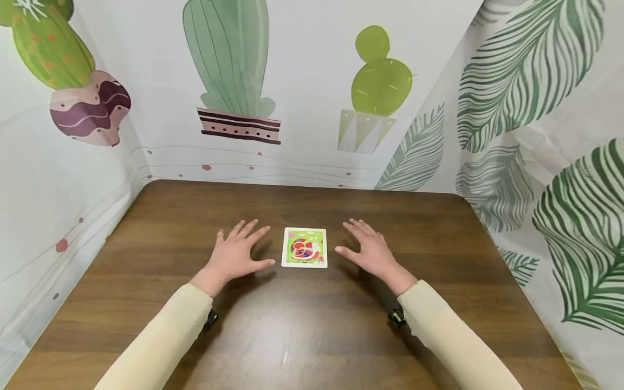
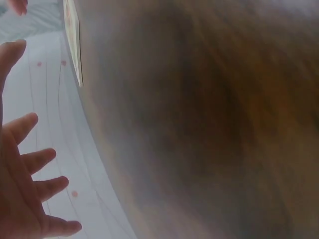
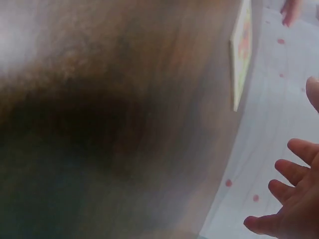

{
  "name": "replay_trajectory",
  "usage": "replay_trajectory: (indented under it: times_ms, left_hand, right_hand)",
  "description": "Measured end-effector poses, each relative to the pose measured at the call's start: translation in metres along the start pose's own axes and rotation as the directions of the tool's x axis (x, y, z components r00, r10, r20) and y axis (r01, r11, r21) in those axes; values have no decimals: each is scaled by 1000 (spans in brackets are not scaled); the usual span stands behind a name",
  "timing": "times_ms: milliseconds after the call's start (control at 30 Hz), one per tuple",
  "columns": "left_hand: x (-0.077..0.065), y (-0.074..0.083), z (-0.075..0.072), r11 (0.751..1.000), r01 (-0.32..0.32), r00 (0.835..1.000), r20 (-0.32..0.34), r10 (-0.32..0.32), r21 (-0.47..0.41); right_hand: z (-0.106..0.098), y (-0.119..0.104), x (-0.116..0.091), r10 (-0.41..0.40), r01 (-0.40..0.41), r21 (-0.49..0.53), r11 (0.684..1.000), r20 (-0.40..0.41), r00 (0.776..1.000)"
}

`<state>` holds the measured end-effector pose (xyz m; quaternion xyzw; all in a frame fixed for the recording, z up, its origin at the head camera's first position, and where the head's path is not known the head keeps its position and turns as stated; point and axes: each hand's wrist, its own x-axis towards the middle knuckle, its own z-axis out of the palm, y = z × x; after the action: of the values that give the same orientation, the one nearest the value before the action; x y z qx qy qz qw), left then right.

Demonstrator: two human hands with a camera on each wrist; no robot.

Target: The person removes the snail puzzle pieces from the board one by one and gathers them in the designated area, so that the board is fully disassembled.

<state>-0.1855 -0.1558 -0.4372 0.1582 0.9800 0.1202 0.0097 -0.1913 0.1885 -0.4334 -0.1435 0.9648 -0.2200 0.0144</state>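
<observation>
A small square picture puzzle (image 1: 304,248) with a pale border lies flat on the brown table; its green picture has a red, blue and white figure on it. To its left is my left hand (image 1: 236,254), fingers spread and thumb pointing at the puzzle's left edge. My right hand (image 1: 368,249) hovers on the other side, fingers extended and thumb toward the right edge. Both hands hold nothing. In the left wrist view the puzzle (image 2: 73,40) shows edge-on beyond the thumb. The right wrist view also catches the puzzle (image 3: 241,55) from its side, with the spread fingers (image 3: 291,172) below.
The wooden table (image 1: 302,325) reaches back to a white cloth wall (image 1: 312,124) printed with cacti and leaves. Similar cloth hangs along the left and right sides. A dark wrist strap (image 1: 397,317) shows under the right sleeve, and another (image 1: 211,318) under the left.
</observation>
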Motion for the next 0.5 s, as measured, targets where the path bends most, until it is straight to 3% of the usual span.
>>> replay_trajectory:
  times_ms: [200,500]
  left_hand:
    - [6,10,8,999,-54,998,28,54,-1]
    - [19,22,12,991,-121,989,75,125,-54]
  right_hand:
    - [7,-6,8,-22,20,34,999,58,998]
    - [8,-4,24,-59,55,64,996,74,995]
